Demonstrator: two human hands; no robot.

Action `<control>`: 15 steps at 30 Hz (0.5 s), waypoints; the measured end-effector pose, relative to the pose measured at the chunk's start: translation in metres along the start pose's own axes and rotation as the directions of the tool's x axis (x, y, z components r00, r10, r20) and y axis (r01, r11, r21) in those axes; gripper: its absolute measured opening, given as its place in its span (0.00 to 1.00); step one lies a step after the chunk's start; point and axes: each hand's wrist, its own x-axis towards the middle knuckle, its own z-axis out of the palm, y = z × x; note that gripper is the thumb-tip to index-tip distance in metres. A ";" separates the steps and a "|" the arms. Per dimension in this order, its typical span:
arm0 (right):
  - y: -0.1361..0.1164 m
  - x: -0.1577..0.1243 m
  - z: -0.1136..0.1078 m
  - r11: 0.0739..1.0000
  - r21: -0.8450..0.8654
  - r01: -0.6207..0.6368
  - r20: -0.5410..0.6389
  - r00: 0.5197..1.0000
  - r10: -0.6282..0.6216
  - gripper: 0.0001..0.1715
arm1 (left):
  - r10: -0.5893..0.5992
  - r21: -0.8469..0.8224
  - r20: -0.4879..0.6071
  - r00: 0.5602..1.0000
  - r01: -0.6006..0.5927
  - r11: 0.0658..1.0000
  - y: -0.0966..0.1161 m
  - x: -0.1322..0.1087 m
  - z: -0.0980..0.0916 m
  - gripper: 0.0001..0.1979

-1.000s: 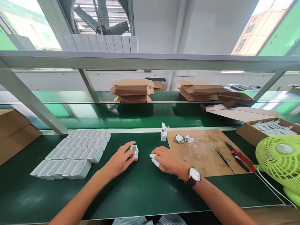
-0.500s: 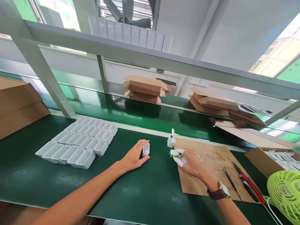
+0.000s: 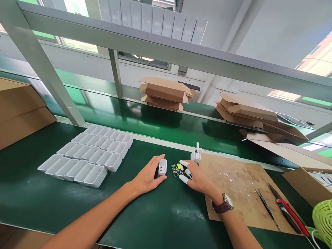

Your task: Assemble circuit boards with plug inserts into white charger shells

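My left hand (image 3: 150, 174) is wrapped round a small white plastic case (image 3: 162, 167), whose open top faces me with dark slots at its bottom. Just to the right, my right hand (image 3: 198, 176) grips a green circuit board (image 3: 177, 169) between fingers in white finger covers. The board carries a yellow part and a white piece that sits partly between the fingers. A narrow gap separates the board from the case. Behind my right hand stands another white case (image 3: 195, 156) with white pieces sticking up from it.
Rows of white cases (image 3: 85, 151) stand at left, near a cardboard box (image 3: 23, 114). Brown cardboard (image 3: 233, 186) lies at right, bearing tweezers (image 3: 268, 209) and red-handled pliers (image 3: 287, 211). A green fan (image 3: 323, 221) and an open carton (image 3: 298, 183) border it. A metal rail crosses overhead.
My right hand has carried the circuit board left, off the cardboard's edge and close to the white case. The left hand keeps its hold. The view has tilted down slightly.
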 end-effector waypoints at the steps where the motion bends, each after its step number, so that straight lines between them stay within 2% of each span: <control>1: 0.003 -0.004 0.001 1.000 0.009 0.021 0.011 1.000 -0.021 0.28 | -0.002 -0.005 0.009 1.000 0.002 1.000 0.001 0.000 0.001 0.39; 4: 0.006 -0.010 0.003 0.997 0.068 0.048 -0.007 0.999 -0.048 0.29 | -0.021 -0.005 0.036 0.999 0.021 1.000 0.002 -0.001 0.001 0.39; 8: -0.002 -0.011 0.001 0.991 0.126 0.053 -0.106 0.994 -0.040 0.30 | -0.047 0.007 0.058 0.997 0.046 0.999 0.000 -0.003 0.000 0.40; 12: -0.017 -0.008 -0.003 0.994 0.068 0.083 -0.207 0.976 -0.068 0.27 | -0.051 0.046 0.062 0.997 0.048 0.998 -0.004 -0.004 -0.003 0.44; 15: -0.027 -0.007 -0.002 0.992 -0.002 0.124 -0.343 0.932 -0.117 0.27 | -0.084 0.064 0.071 0.994 0.080 0.995 -0.006 -0.004 -0.004 0.44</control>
